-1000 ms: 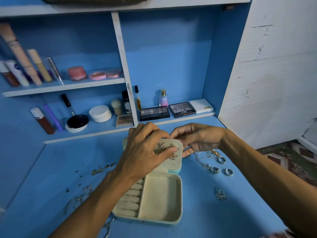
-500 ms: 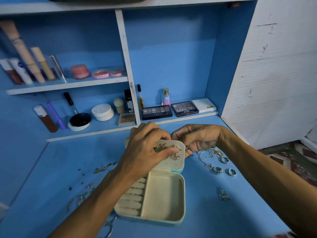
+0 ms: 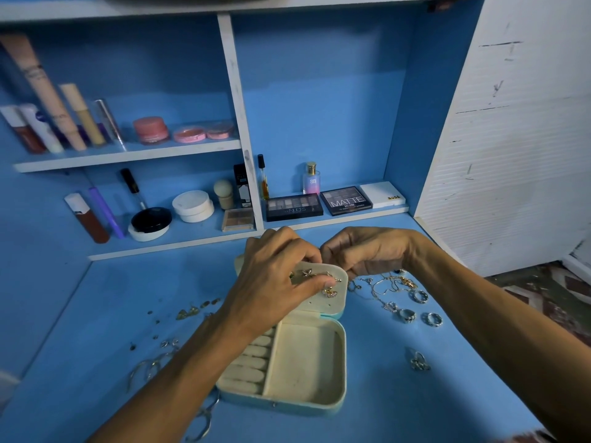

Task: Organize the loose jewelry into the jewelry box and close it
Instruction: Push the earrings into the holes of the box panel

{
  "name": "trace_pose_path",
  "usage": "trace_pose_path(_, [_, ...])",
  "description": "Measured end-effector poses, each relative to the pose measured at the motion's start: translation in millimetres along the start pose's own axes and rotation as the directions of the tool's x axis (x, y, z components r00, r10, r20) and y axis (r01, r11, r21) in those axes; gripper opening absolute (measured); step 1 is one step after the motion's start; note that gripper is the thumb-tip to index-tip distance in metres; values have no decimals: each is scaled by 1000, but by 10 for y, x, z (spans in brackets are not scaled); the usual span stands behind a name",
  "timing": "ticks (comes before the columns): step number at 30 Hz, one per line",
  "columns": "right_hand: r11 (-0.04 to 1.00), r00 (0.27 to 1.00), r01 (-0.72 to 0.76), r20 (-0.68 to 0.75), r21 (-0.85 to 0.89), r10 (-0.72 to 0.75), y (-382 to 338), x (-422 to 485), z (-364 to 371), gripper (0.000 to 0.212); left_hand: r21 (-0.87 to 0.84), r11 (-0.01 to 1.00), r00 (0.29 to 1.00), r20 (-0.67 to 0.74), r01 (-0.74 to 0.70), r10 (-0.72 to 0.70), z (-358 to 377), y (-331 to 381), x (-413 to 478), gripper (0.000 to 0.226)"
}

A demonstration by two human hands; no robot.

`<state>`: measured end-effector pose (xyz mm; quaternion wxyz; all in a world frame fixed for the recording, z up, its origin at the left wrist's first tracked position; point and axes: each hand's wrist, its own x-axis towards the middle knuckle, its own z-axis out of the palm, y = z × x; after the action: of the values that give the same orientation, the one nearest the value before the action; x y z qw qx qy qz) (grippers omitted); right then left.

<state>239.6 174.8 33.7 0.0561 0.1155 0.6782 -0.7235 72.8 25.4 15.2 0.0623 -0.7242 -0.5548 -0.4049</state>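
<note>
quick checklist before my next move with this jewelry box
1. Box open: ok, the jewelry box has its lid raised.
2. Lid steadied: ok, the left hand grips it.
3. Right hand free: cannot tell, its fingertips bunch at the lid's far corner, anything held is hidden.
4. Room in the big compartment: ok.
5. Loose pieces stowed: not ok, rings and a chain lie on the table right of the box.
</note>
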Motion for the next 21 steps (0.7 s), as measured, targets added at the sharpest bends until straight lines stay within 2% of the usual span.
trace_pose_path(6, [998, 1000, 10, -25, 60, -8, 83, -91, -44, 27, 25, 1000, 1000, 7, 6, -6, -41, -21, 1, 38])
trace_pose_path(9, [996, 986, 35, -165, 76, -22, 131, -177, 42, 24, -7, 1000, 999, 40, 23, -23, -93, -24, -5, 41])
trace_pose_path(12, [997, 917, 81, -393, 12, -70, 199, -288, 193, 28, -67, 997, 998, 45, 37, -34, -171, -54, -20, 24])
trace_pose_path(14, [993, 868, 117, -482, -32, -118, 257, -341, 302, 25, -97, 993, 997, 28, 72, -70, -220, -112, -40, 24])
trace_pose_path(21, [973, 798, 230, -567, -29, -205, 308, -388, 484, 28, -80, 981, 984, -15, 178, -180, -362, -265, -170, 30])
